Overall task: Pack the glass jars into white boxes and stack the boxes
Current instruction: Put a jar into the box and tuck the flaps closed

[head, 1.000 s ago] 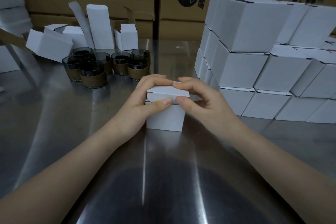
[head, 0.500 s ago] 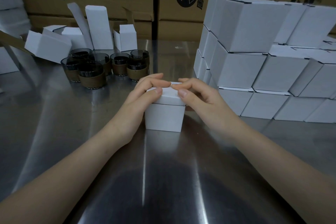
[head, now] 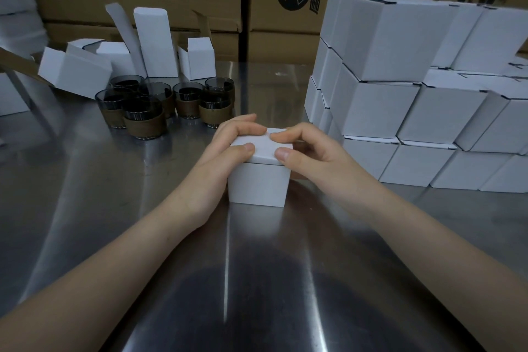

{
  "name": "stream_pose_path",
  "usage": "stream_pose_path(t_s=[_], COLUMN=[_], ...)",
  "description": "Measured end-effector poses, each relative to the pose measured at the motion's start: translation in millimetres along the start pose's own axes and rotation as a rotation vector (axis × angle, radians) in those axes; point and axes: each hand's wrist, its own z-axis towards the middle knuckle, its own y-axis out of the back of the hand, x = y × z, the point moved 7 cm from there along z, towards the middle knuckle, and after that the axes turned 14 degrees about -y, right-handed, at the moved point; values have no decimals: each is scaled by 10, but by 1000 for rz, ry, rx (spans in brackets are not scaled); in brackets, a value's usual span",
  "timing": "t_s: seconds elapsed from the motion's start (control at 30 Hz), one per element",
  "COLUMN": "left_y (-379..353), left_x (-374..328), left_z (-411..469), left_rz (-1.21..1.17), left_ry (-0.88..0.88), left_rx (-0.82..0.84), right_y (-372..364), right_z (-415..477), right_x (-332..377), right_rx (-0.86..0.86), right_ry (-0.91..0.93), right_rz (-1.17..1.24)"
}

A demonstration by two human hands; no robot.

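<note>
**Box on desk, lid under both hands, closure nearly complete**

The box (head: 257, 183) stands upright on the desk (head: 85, 194), central and close to the person. It is well apart from the jars (head: 168, 103) and near the foot of the stack (head: 400, 94). Its contents cannot be seen. The lid (head: 265, 148) lies almost flat, with its front edge slightly proud of the wall below, so the closing flap is judged not fully seated.

The left hand (head: 225, 148) wraps the box's upper left corner, fingers curled over the lid and thumb on its front edge; its grip is clamped on the box. The right hand (head: 311, 151) mirrors this from the right, forefinger tip on the lid and thumb at the front corner, its grip likewise clamped. Both forearms run in low over the desk and converge on the box. This paired hold likely steadies the box while the lid is pressed down evenly.

The jars cluster at rear left, before the open boxes (head: 154, 46) with flaps raised, which reads as supply kept within left reach. The stack of closed boxes sits to the right, near the right hand, the probable destination.
</note>
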Motion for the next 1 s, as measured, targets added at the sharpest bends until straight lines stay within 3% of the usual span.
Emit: stream_pose_path(t_s=[0.53, 0.67, 0.83, 1.0], left_y=[-30, -10, -16, -32], left_x=[22, 37, -15, -128], left_z=[16, -1, -33, -80], left_rz=[-185, -117, -48, 102], left_ry=[64, 88, 108, 10], left_rx=[-26, -48, -78, -50], right_y=[-10, -43, -39, -179], right_z=[3, -33, -186, -339], right_x=[7, 20, 111, 193], right_rx=[-1, -18, -242, -284], right_ry=[-69, -34, 61, 27], right_rz=[12, 8, -222, -512])
